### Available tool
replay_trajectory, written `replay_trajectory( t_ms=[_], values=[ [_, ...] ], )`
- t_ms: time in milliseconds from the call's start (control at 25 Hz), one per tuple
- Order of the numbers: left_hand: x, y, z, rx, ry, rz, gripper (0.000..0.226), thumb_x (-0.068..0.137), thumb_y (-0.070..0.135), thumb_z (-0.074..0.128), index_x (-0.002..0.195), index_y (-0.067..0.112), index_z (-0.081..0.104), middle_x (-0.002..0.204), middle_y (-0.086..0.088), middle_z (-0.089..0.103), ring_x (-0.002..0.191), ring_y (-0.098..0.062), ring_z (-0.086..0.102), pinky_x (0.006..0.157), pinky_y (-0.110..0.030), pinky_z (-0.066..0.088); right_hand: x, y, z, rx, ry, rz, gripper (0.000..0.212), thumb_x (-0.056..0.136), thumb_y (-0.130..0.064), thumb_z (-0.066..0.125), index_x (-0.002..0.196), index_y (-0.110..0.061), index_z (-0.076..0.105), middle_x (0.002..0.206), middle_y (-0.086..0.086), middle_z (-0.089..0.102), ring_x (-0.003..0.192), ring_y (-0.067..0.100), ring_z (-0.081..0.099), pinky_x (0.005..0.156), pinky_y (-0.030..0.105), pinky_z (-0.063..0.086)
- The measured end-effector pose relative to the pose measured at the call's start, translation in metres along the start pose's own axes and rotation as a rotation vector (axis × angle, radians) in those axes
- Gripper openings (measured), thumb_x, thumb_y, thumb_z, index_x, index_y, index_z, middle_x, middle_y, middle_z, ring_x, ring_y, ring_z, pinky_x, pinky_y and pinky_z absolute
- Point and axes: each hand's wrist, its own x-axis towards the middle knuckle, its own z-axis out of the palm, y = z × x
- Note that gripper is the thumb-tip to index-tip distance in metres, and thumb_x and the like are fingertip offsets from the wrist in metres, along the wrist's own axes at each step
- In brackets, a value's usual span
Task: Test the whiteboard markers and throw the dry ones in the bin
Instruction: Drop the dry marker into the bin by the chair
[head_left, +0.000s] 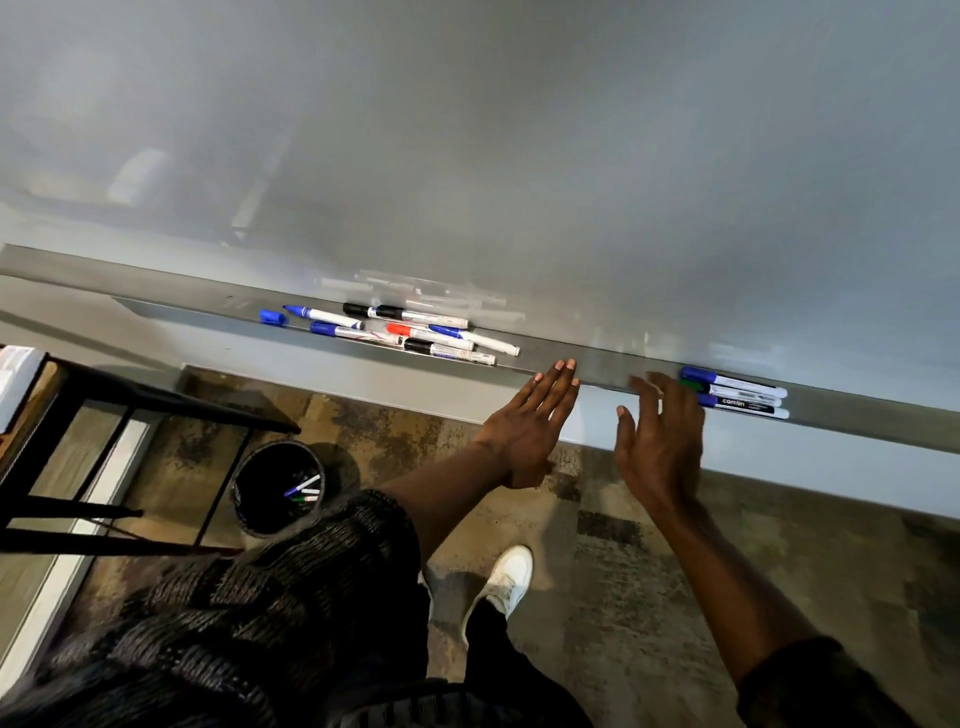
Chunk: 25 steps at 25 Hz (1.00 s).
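As our left hand (535, 421) and right hand (662, 441) hover open, empty, we could knock markers (743, 402) off the ledge (857, 421).

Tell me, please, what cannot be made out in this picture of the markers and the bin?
Head view: how many markers lie in the bin; its dark inside hides them.
Head view: print on the tray markers; too small.
Head view: whether the right grip touches the green marker; motion blur.
Head view: the table; cut off by the left edge.

Head view, steeply downward, near whiteboard ledge (597, 371), wide-angle
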Motion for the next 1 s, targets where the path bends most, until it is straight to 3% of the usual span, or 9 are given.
replay_trajectory(
  t_ms=[280, 480, 680, 1000],
  values=[
    [-0.069, -0.069, -0.002, -0.042, 0.076, -0.259, 0.119, 0.101, 0.055, 0.06, 0.163, 0.0, -0.026, 0.17, -0.023, -0.037, 0.16, -0.039, -0.033, 0.136, -0.052, -0.002, 0.02, -0.087, 0.019, 0.097, -0.034, -0.138, 0.028, 0.092, -0.015, 0.074, 0.119, -0.009, 0.071, 0.117, 0.014, 0.068, 0.109, 0.033, 0.063, 0.087, 0.043, 0.058],
    [-0.098, -0.138, 0.0, -0.096, 0.09, -0.442, 0.129, 0.097, 0.06, 0.062, 0.16, -0.002, -0.032, 0.168, -0.026, -0.04, 0.158, -0.042, -0.034, 0.135, -0.054, -0.004, 0.048, -0.146, 0.038, 0.05, -0.063, -0.26, 0.025, 0.096, -0.018, 0.07, 0.119, -0.009, 0.07, 0.11, 0.012, 0.069, 0.101, 0.03, 0.064, 0.081, 0.043, 0.057],
    [-0.105, -0.16, 0.023, -0.106, 0.079, -0.381, 0.135, 0.093, 0.078, 0.054, 0.16, -0.002, -0.032, 0.167, -0.026, -0.041, 0.158, -0.042, -0.035, 0.135, -0.055, -0.001, 0.086, -0.198, 0.046, -0.124, -0.145, -0.44, 0.046, 0.083, -0.009, 0.081, 0.126, -0.005, 0.067, 0.115, 0.016, 0.07, 0.1, 0.033, 0.066, 0.078, 0.041, 0.057],
    [-0.104, -0.173, 0.035, -0.07, 0.088, -0.328, 0.142, 0.087, 0.083, 0.057, 0.162, -0.002, -0.028, 0.168, -0.027, -0.039, 0.159, -0.044, -0.033, 0.134, -0.056, -0.002, 0.115, -0.255, 0.061, -0.351, -0.146, -0.598, 0.033, 0.084, -0.008, 0.064, 0.117, -0.007, 0.07, 0.103, 0.013, 0.072, 0.094, 0.03, 0.067, 0.069, 0.037, 0.055]
  ],
)
